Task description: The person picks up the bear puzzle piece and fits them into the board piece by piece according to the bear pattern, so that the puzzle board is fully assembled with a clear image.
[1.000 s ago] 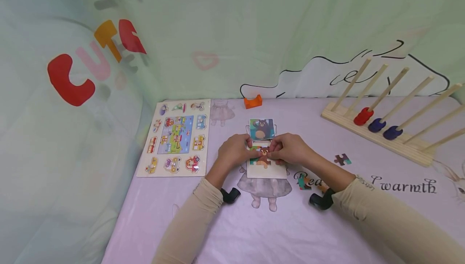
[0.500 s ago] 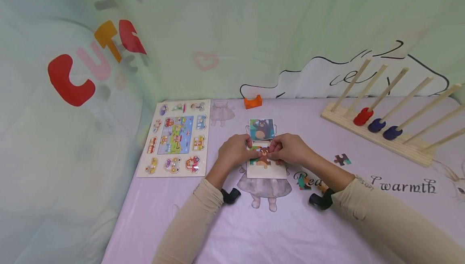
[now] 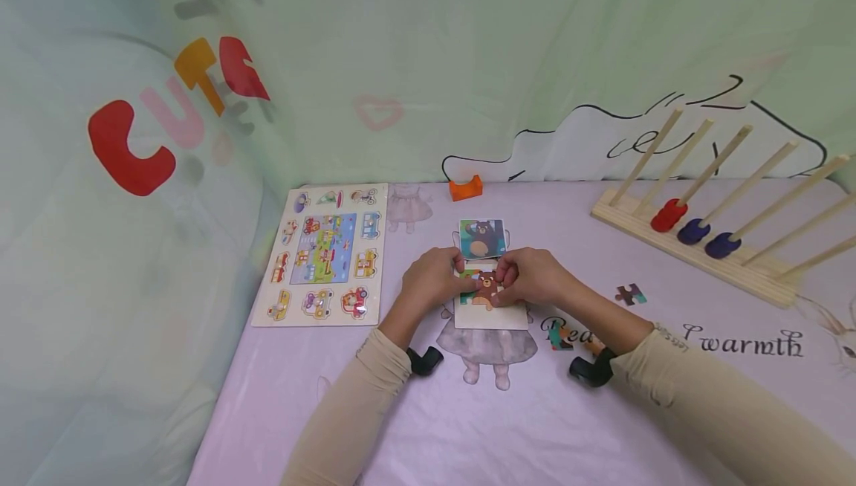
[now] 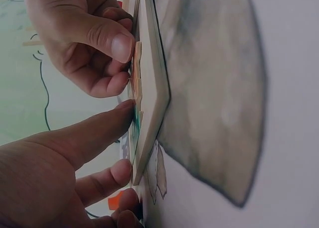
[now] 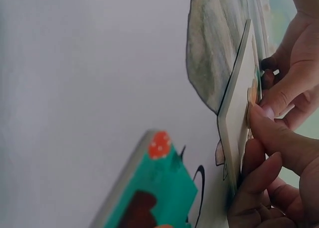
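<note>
A small pale wooden puzzle board (image 3: 491, 319) lies between both hands, with joined bear puzzle pieces (image 3: 487, 282) in its upper left part. My left hand (image 3: 430, 276) holds the board at its left side, thumb pressed on the pieces and fingers at the edge. My right hand (image 3: 535, 276) pinches at the right border of the brown bear piece; in the left wrist view its thumb (image 4: 122, 46) touches an orange-brown piece. Fingers hide part of the pieces. Just behind the board lies a bear picture card (image 3: 481, 239).
Loose puzzle pieces lie to the right: one brown piece (image 3: 630, 293), and a teal piece (image 3: 560, 337) near the right wrist. A vehicle puzzle board (image 3: 380, 263) is at left, an orange block (image 3: 466, 188) at the back, a wooden peg stand (image 3: 695, 252) with rings at right.
My right thumb has slid slightly down along the bear piece, and its fingers have shifted a little. The left hand stays in the same place on the board.
</note>
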Demonstrator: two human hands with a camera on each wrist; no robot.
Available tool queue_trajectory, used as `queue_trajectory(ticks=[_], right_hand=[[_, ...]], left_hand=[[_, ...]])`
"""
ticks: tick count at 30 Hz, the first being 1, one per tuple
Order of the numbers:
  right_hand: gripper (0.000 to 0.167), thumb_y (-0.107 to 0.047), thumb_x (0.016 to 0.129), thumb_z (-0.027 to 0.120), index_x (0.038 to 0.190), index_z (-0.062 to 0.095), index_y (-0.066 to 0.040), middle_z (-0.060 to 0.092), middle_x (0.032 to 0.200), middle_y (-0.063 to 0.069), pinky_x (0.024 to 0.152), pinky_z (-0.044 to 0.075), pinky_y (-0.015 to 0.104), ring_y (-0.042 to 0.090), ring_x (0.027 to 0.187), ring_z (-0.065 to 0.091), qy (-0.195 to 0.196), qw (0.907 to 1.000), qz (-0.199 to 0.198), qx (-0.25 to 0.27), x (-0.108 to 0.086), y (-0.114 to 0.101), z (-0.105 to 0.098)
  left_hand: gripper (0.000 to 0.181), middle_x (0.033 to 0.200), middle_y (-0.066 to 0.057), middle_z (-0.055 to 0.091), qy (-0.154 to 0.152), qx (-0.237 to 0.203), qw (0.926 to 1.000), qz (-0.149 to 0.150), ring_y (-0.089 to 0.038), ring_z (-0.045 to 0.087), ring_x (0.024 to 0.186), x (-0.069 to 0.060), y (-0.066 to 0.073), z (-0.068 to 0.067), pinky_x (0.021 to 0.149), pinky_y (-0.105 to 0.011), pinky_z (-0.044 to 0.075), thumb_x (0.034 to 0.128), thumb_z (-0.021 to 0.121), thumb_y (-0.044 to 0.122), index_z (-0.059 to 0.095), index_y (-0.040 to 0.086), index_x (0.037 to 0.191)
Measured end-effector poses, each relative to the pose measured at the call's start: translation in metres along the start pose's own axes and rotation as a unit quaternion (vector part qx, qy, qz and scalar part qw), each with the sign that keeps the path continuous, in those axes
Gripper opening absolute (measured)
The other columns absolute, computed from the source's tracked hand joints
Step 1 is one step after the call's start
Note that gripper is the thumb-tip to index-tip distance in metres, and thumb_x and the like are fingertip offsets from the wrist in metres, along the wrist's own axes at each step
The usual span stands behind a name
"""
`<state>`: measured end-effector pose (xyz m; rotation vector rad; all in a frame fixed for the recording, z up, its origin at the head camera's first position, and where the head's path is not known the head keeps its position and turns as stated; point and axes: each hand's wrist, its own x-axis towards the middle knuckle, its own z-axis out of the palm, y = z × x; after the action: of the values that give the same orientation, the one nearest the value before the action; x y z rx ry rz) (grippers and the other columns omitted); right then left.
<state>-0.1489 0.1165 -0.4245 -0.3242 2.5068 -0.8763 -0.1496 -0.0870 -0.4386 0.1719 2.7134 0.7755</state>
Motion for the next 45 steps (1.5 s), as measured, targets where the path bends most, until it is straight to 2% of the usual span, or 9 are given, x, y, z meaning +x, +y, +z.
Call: queue_trajectory(ticks=[13,20,30,39,45], right_hand=[[0.034,-0.024,0.077,0.090,0.092,0.064,-0.008,0.058,0.078,0.004,0.063,0.043,0.028,0.019,0.076,0.053,0.009,0.9998,0.000,-0.015,0.000,-0.002,0.003],[0.034,-0.024,0.077,0.090,0.091,0.063,-0.009,0.057,0.077,0.004,0.062,0.042,0.029,0.019,0.075,0.053,0.016,0.9996,-0.007,-0.020,0.001,0.002,0.004],[0.034,-0.024,0.078,0.090,0.093,0.063,-0.009,0.058,0.078,0.004,0.063,0.043,0.028,0.019,0.076,0.053,0.012,0.9998,-0.004,-0.018,-0.001,0.000,0.004],[0.028,-0.025,0.086,0.082,0.102,0.066,-0.009,0.062,0.085,0.002,0.069,0.046,0.030,0.018,0.079,0.055,-0.010,0.9985,-0.053,-0.004,-0.006,0.010,-0.003],[0.026,-0.031,0.091,0.078,0.106,0.068,-0.013,0.065,0.090,0.000,0.074,0.049,0.031,0.018,0.085,0.057,-0.004,0.9977,-0.067,-0.001,-0.016,0.024,-0.015]], left_hand=[[0.036,0.079,0.002,0.057,-0.003,0.006,1.0000,0.005,-0.016,0.054,0.073,0.001,-0.001,0.000,0.059,-0.029,0.037,0.0807,0.083,0.046,0.060,0.020,0.088],[0.041,0.081,0.002,0.056,-0.025,0.008,0.9995,0.019,-0.016,0.054,0.073,0.000,-0.001,-0.003,0.059,-0.029,0.037,0.0750,0.088,0.044,0.059,0.020,0.092],[0.044,0.081,0.001,0.055,-0.031,0.011,0.9994,0.012,-0.017,0.054,0.075,0.000,-0.001,-0.003,0.060,-0.029,0.038,0.0736,0.090,0.043,0.059,0.020,0.094],[0.045,0.086,0.001,0.056,-0.033,0.023,0.9991,0.013,-0.017,0.054,0.079,-0.002,0.000,-0.004,0.062,-0.029,0.038,0.0747,0.089,0.045,0.058,0.020,0.096],[0.045,0.085,0.000,0.056,-0.035,0.018,0.9992,0.008,-0.017,0.054,0.079,-0.001,0.000,-0.004,0.062,-0.029,0.038,0.0746,0.090,0.044,0.058,0.020,0.096]])
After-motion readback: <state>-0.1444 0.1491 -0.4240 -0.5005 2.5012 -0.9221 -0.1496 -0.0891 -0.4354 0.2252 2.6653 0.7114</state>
